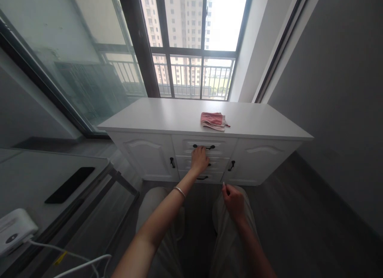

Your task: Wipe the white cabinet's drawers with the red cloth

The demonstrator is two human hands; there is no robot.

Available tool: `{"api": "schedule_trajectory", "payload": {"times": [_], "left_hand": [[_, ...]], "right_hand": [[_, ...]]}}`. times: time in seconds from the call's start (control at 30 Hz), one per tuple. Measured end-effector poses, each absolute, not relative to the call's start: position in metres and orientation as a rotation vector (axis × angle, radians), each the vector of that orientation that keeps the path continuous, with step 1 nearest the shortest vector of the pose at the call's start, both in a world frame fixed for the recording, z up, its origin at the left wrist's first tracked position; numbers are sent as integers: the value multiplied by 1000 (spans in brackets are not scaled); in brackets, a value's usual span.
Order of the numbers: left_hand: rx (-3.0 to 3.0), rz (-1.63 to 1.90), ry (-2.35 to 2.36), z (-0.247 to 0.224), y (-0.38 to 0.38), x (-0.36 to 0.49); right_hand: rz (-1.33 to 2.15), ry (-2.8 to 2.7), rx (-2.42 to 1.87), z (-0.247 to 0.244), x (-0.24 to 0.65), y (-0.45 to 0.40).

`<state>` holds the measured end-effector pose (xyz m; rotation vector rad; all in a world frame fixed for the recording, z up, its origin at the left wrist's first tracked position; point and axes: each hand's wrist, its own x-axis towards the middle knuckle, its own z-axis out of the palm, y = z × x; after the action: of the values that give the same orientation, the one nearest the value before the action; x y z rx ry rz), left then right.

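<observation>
Left hand (200,160) — fingers hooked on the black handle (212,147) of the top drawer (224,143), 1 of 3 in the middle of a white cabinet (161,116). Right hand (234,201), near the knee (245,196), is pinched closed on a small white item (223,183), unidentifiable. A folded pink cloth (213,120) lies atop the cabinet — windows (182,51) beyond.

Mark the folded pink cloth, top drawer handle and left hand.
Folded pink cloth (212,120), head view: upper face.
Top drawer handle (212,147), head view: right end.
Left hand (200,160), head view: back.
</observation>
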<state>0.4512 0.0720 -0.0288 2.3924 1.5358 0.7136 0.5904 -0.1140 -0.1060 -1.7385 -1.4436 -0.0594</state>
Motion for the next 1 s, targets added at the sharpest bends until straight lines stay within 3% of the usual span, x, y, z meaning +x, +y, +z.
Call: {"api": "schedule_trajectory", "payload": {"times": [0.47, 0.8, 1.0], "left_hand": [[2418, 566, 1613, -43, 81, 466], [2372, 581, 1607, -59, 17, 446], [2330, 649, 1581, -69, -32, 432]], "right_hand": [[-77, -1439, -1729, -106, 590, -114], [-2, -1311, -1690, -102, 598, -120], [-8, -893, -1702, -99, 615, -136]]}}
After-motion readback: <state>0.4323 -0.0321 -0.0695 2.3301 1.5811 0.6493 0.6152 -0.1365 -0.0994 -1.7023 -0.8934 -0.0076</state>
